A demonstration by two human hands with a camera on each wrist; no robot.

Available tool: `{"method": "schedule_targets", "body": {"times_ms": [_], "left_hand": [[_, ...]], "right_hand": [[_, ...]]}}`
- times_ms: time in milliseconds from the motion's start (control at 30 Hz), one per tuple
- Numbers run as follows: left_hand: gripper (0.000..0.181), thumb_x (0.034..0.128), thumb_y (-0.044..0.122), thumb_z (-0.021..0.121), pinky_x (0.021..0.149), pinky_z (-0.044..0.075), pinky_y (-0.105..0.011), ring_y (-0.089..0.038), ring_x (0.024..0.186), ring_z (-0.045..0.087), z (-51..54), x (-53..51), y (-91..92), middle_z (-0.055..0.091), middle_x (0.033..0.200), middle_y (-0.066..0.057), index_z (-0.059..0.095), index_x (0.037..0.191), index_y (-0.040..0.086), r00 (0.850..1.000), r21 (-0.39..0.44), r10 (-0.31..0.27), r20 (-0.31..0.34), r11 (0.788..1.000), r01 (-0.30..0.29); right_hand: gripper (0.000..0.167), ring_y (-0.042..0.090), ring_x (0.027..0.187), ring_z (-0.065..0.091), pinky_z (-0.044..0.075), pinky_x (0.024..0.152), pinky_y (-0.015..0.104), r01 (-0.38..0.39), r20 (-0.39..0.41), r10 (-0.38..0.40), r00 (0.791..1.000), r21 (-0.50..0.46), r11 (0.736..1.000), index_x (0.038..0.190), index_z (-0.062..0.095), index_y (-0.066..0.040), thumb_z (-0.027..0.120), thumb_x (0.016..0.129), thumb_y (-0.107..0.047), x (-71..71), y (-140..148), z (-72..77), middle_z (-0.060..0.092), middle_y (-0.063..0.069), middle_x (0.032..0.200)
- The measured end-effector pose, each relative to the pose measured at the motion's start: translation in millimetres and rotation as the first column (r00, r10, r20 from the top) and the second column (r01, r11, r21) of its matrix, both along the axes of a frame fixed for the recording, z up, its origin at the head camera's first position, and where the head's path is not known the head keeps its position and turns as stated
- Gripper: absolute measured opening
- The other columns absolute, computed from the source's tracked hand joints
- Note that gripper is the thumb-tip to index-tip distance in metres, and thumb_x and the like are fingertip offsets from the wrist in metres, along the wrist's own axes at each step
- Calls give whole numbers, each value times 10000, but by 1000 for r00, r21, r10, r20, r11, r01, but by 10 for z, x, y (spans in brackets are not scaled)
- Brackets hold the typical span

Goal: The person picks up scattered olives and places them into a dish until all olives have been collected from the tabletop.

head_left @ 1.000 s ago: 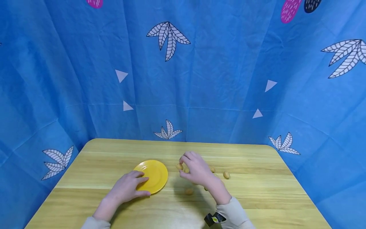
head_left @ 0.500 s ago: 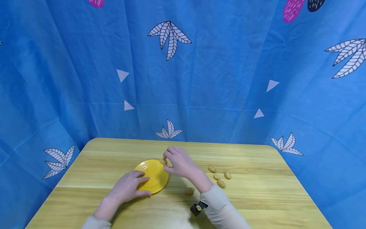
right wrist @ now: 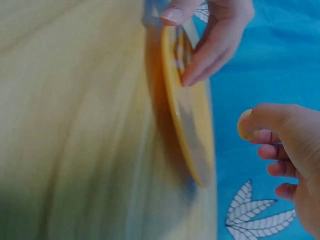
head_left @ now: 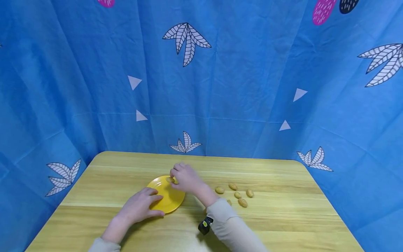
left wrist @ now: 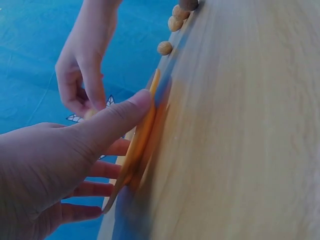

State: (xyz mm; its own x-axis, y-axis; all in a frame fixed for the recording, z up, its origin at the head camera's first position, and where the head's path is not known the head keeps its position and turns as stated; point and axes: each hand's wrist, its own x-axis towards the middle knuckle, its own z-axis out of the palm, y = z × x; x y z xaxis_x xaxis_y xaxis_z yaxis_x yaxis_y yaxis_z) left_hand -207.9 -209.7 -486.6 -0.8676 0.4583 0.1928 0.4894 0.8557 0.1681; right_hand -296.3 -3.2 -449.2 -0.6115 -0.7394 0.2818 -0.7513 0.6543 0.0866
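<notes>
A round yellow plate (head_left: 172, 200) lies on the wooden table. Over its left side rests the left hand (head_left: 140, 205), fingers spread across the plate and thumb at the near rim; the left wrist view shows the thumb on the rim of the plate (left wrist: 141, 135). Above the plate's far right part, the right hand (head_left: 188, 179) pinches a small brown nut (head_left: 170, 179) between thumb and fingertips. In the right wrist view that nut (right wrist: 246, 125) is held clear of the plate (right wrist: 192, 135).
Several similar nuts lie right of the plate, among them one nearer the plate (head_left: 219, 190), one at the right (head_left: 250, 193) and one nearer the front (head_left: 242, 202). The right sleeve and a black wrist device (head_left: 205, 225) partly cover others. A blue patterned curtain (head_left: 245, 70) hangs behind.
The right hand has moved left with the nut, from right of the plate to over it, uncovering several nuts on the table. The left hand stays at the plate.
</notes>
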Motion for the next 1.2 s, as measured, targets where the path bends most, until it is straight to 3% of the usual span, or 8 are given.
{"method": "schedule_targets", "body": {"times_ms": [267, 533, 933, 1200], "left_hand": [[566, 710, 606, 752, 819, 520, -445, -240, 975, 596, 60, 6, -64, 679, 1056, -57, 761, 1044, 149, 1000, -36, -22, -20, 999, 21], [538, 721, 580, 759, 822, 507, -469, -257, 1013, 593, 43, -8, -108, 684, 1113, -64, 762, 1092, 191, 1000, -48, -23, 20, 999, 24], [503, 709, 583, 764, 751, 488, -433, -225, 963, 591, 53, -7, -130, 695, 1075, -32, 771, 1057, 220, 1000, -68, -24, -7, 997, 23], [502, 711, 574, 767, 773, 486, -456, -231, 995, 588, 55, -12, -127, 690, 1091, -30, 768, 1065, 217, 1000, -57, -13, 16, 998, 14]], "right_hand": [[184, 111, 822, 461, 382, 722, 230, 15, 4, -15, 1000, 38, 999, 930, 664, -200, 691, 881, -376, 38, -220, -136, 560, -66, 895], [219, 119, 827, 449, 443, 779, 263, 97, 86, -98, 991, 23, 995, 951, 670, -193, 678, 900, -405, 75, -385, -253, 555, -60, 901], [205, 127, 854, 455, 446, 785, 266, 152, 148, -152, 977, 11, 988, 975, 684, -200, 655, 920, -396, 113, -511, -307, 583, -51, 935], [230, 130, 891, 482, 467, 829, 279, 178, 158, -175, 972, -5, 984, 1063, 691, -208, 619, 946, -392, 108, -536, -348, 610, -45, 990]]}}
